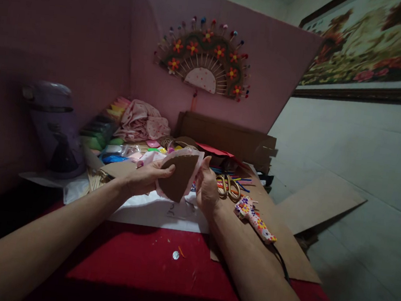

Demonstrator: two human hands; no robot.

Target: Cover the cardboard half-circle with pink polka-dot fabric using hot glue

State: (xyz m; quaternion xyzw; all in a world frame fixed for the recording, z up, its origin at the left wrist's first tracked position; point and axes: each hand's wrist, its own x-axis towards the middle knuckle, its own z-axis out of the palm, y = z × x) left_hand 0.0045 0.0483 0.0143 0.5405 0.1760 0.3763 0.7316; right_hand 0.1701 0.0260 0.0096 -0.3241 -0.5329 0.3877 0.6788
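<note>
A rounded wedge of brown cardboard [179,176] with pale fabric [199,159] showing around its edge is held up above the table. My left hand [148,177] grips its left side, thumb pressed flat on the cardboard and fingers behind. At the right edge, my right hand [208,187] closes on the fabric border with the thumb pointing up; its other fingers are partly hidden. Just right of that hand lie gold-handled scissors [228,187] and a flower-patterned glue gun [256,219] with a black cord. White paper [160,213] lies beneath the hands.
A decorated fan [203,64] hangs on the pink panel behind. Crumpled pink fabric [144,122], a lilac bottle [54,129] and packets of coloured material stand at left. Cardboard sheets [224,136] lean at the back. A small silvery disc [176,255] lies on the red cloth [131,253].
</note>
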